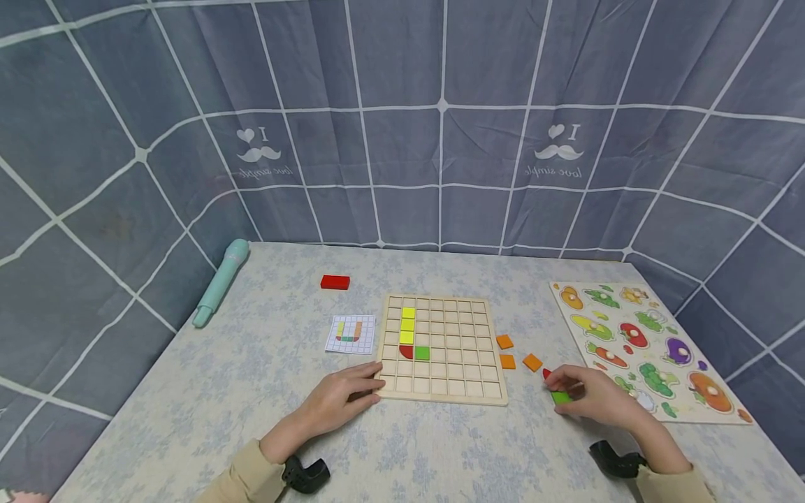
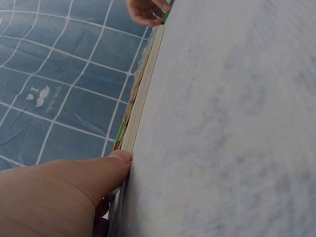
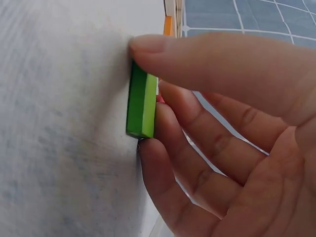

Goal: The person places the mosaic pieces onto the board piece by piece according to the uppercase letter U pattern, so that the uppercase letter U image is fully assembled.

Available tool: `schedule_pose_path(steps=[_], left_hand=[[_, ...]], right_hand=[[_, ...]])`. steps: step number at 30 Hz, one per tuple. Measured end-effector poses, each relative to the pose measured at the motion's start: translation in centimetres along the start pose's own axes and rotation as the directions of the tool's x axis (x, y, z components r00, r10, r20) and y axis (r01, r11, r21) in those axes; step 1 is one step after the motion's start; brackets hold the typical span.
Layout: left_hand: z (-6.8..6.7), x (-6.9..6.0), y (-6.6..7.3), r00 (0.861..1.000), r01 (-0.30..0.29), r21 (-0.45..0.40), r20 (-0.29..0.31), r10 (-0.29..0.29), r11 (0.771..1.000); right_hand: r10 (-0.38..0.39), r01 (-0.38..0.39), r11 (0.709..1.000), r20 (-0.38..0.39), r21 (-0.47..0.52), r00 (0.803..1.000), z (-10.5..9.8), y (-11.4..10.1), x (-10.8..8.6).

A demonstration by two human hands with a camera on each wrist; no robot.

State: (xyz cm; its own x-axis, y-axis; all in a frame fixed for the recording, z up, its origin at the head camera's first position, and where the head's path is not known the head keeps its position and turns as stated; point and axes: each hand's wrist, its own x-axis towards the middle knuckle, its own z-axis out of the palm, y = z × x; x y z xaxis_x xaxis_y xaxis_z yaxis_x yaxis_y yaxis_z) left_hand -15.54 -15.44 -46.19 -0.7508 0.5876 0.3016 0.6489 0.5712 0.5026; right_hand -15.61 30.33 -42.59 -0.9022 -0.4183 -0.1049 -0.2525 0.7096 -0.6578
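The right hand (image 1: pixel 594 395) holds a green block (image 3: pixel 140 101), thumb tip at one end of it and a fingertip at the other. Seen from above, with twelve o'clock pointing away from the person, that block sits at nine o'clock from the middle of the hand, down by the table (image 1: pixel 440 447). A red piece (image 1: pixel 546 373) peeps out at ten o'clock, just beside the fingertips (mostly hidden by them). Farther along ten o'clock lie three orange pieces (image 1: pixel 532 362), between the hand and the wooden grid board (image 1: pixel 455 387).

The left hand (image 1: pixel 333 399) lies relaxed, fingers nearly straight, with fingertips and thumb touching the board's seven-to-eight o'clock corner. From this hand the board stretches toward two o'clock, and the green block is well apart, at three. On the board, three yellow squares (image 1: pixel 407 325) form a column, with a red quarter-round (image 1: pixel 407 352) at its six o'clock end and a green square (image 1: pixel 422 353) at three o'clock from that. The pattern card (image 1: pixel 350 334) lies near twelve o'clock from the left hand, a red block (image 1: pixel 335 282) beyond it.
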Motion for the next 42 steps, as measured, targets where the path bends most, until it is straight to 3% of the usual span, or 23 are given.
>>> schedule_pose_path(steps=[5, 13, 20, 29, 42], left_hand=[[0.0, 0.0, 0.0, 1.000, -0.002, 0.000, -0.001, 0.002, 1.000], [-0.1, 0.0, 0.0, 1.000, 0.000, -0.011, 0.006, 0.000, 1.000], [-0.1, 0.0, 0.0, 1.000, -0.003, -0.009, 0.007, 0.003, 1.000], [-0.1, 0.0, 0.0, 1.000, -0.007, -0.017, 0.013, 0.007, 1.000], [-0.1, 0.0, 0.2, 1.000, 0.007, -0.019, 0.018, -0.007, 1.000]], right_hand=[[0.006, -0.006, 1.000, 0.018, 0.008, 1.000, 0.3, -0.2, 0.4], [-0.072, 0.072, 0.997, 0.016, 0.016, 0.997, 0.7, -1.8, 1.7], [-0.173, 0.174, 0.985, -0.015, 0.022, 0.985, 1.5, -4.3, 4.9], [-0.220, 0.219, 0.971, -0.010, 0.095, 0.976, 3.9, -7.6, 9.8], [-0.227, 0.218, 0.967, 0.058, 0.132, 0.972, 5.6, -10.0, 14.3]])
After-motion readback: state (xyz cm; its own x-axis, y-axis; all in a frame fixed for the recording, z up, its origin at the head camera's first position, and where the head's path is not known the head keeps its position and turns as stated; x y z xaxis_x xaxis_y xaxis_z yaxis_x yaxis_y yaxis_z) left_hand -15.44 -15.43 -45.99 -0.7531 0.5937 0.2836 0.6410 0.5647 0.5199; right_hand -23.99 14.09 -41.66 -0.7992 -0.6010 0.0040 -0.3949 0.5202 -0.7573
